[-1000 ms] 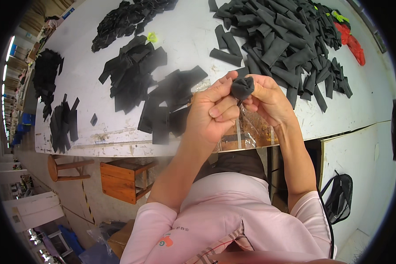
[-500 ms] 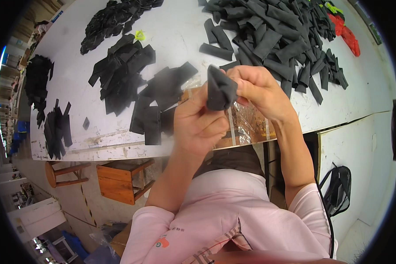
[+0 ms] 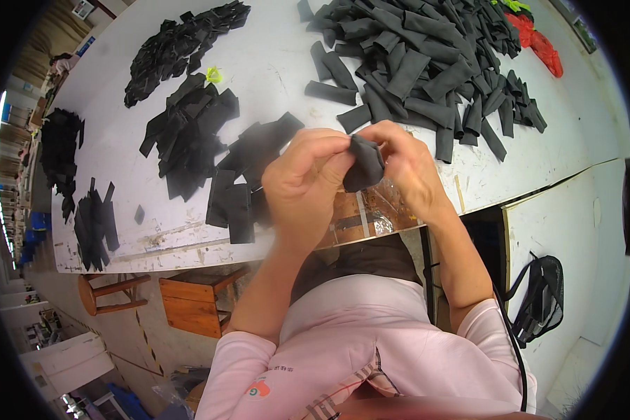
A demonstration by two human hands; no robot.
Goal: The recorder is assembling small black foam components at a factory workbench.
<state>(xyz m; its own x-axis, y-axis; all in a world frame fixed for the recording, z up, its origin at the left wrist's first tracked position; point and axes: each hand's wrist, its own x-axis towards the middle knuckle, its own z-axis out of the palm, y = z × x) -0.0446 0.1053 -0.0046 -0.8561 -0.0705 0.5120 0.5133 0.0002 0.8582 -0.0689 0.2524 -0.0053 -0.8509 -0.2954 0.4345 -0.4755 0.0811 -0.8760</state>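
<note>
Between my two hands, above the near edge of the table, is a small dark fabric piece, bent into a rounded, tube-like form. My left hand pinches its upper left edge between thumb and forefinger. On its other side my right hand grips the right edge with curled fingers; part of that grip is hidden behind the fabric. Flat black fabric pieces lie beside my left hand. Past my right hand spreads a big heap of rolled dark fabric tubes.
Further stacks of black pieces lie on the white table, one fabric stack near a yellow-green scrap. A red bag is at the far right. Clear tape covers brown board under my hands. Wooden stools stand below the left edge.
My left hand has shifted from around the fabric's base to a pinch at its top edge. The fabric piece has turned and dropped slightly, and the right hand has moved a little lower.
</note>
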